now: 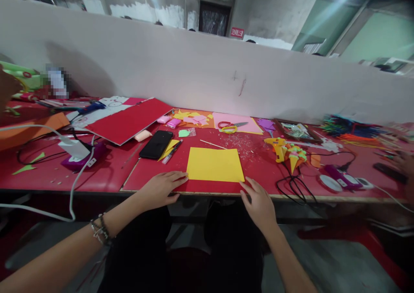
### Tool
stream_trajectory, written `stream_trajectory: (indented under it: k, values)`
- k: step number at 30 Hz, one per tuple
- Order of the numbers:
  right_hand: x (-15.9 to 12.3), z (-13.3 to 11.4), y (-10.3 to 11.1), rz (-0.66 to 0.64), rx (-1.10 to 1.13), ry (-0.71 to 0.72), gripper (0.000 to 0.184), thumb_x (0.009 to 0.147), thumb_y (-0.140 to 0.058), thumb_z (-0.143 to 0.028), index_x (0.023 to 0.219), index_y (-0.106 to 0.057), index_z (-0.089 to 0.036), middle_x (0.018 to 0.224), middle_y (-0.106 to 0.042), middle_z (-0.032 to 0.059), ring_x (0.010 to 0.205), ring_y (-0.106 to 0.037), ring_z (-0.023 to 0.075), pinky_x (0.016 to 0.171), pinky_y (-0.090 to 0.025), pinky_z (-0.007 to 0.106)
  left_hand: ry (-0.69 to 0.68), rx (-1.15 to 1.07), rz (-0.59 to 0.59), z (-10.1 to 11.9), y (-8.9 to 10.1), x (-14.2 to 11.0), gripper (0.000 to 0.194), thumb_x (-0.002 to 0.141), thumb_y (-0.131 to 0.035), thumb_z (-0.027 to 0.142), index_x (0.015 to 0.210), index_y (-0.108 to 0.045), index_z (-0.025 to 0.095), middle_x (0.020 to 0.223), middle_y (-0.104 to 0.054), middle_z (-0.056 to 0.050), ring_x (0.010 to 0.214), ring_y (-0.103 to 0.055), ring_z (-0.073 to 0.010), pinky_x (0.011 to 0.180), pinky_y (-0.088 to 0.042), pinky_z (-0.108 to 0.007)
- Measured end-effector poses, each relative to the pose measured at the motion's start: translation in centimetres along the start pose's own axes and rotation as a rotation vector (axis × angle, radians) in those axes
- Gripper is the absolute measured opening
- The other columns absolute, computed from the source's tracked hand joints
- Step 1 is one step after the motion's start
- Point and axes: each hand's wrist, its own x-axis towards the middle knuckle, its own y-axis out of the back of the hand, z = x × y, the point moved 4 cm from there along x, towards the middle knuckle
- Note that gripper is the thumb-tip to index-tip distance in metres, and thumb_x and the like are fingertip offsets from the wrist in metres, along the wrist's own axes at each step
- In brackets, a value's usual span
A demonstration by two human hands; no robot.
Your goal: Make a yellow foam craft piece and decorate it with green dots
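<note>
A sheet of yellow paper (215, 164) lies flat on the red tabletop (155, 172) in front of me. My left hand (163, 189) rests at the table edge, its fingers stretched toward the sheet's lower left corner. At the lower right corner is my right hand (258, 202), fingers apart and tips touching or very near the paper. Neither hand grips anything. Left of the sheet lie a pen (172, 151) and a black phone (156, 144), with a piece of yellow paper partly under them. A thin white stick (213, 144) lies just behind the sheet.
Scissors (231, 126) lie on pink paper at the back. On the right are a yellow glue gun (276, 149), a clay ice-cream cone (294, 157) and a purple power strip (341, 176) with cables. A red board (129, 120) leans at left. Another person's hand (404, 161) shows far right.
</note>
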Motion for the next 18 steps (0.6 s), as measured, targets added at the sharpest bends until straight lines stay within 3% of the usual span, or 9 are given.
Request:
stream_trajectory:
  k: [6,10,14,18]
  values:
    - [-0.1,1.7,0.0,0.015,-0.009,-0.049,0.037,0.083,-0.036,-0.027,0.11,-0.057,-0.015,0.116,-0.056,0.0109,0.107,-0.049,0.0222,0.089,-0.04,0.039,0.0,-0.001,0.055,0.5,-0.4,-0.5,0.054,0.079,-0.04,0.024,0.132,-0.03,0.022,0.134,-0.039,-0.004,0.122,-0.035,-0.0185,0.1,-0.029,-0.033]
    - [1.0,1.2,1.0,0.084,-0.03,-0.06,0.037,0.08,-0.042,-0.029,0.109,-0.058,-0.014,0.125,-0.047,0.0143,0.119,-0.037,0.029,0.092,-0.036,0.047,-0.003,0.02,0.114,1.2,-0.9,-0.3,0.041,0.083,-0.04,0.026,0.124,-0.042,0.022,0.122,-0.05,-0.005,0.114,-0.042,-0.0198,0.096,-0.032,-0.034]
    - [2.8,-3.3,1.6,0.055,0.111,0.124,0.054,0.079,-0.046,-0.032,0.129,-0.036,-0.017,0.135,-0.036,0.0127,0.126,-0.028,0.0257,0.097,-0.032,0.044,-0.026,0.011,0.157,2.5,-1.0,0.5,0.032,0.084,-0.041,0.03,0.115,-0.048,0.023,0.106,-0.056,-0.006,0.102,-0.049,-0.0195,0.087,-0.037,-0.033]
    - [2.6,-8.3,-0.1,-0.058,0.194,0.285,0.069,0.073,-0.055,-0.036,0.134,-0.025,-0.022,0.142,-0.024,0.0093,0.13,-0.018,0.026,0.1,-0.027,0.044,-0.17,0.016,0.174,3.4,-0.1,1.2,0.028,0.085,-0.039,0.021,0.11,-0.05,0.025,0.108,-0.055,-0.003,0.099,-0.048,-0.0166,0.089,-0.035,-0.031]
